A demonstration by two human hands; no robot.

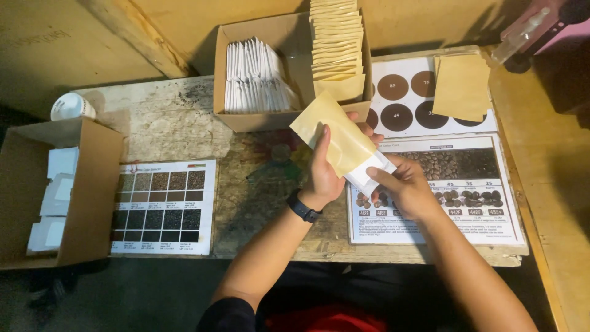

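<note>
A flat tan paper pouch (pixel 335 138) is held tilted above the worn wooden table (pixel 172 117), just in front of the open brown cardboard box (pixel 289 120). It is gripped along its lower left edge by the left hand (pixel 324 172), whose fingers are closed around it; a black band is worn on that wrist. A small white sachet (pixel 372 172) is seen at the pouch's lower open end, partly inside it (how far in cannot be told), and is pinched between thumb and fingertips of the right hand (pixel 402 184).

Inside the cardboard box, a packed row of white sachets (pixel 255 77) is stood on the left and a tall stack of tan pouches (pixel 335 43) on the right. A loose tan pouch (pixel 461 86) is laid on a printed card with dark brown circles (pixel 402 101), and below it a chart with pictures of coffee beans (pixel 467 184) is spread under the hands. A second chart of brown colour squares (pixel 163 206) lies to the left, beside another cardboard box holding white packets (pixel 58 193). A white cup (pixel 72 106) is lying at the table's far left corner.
</note>
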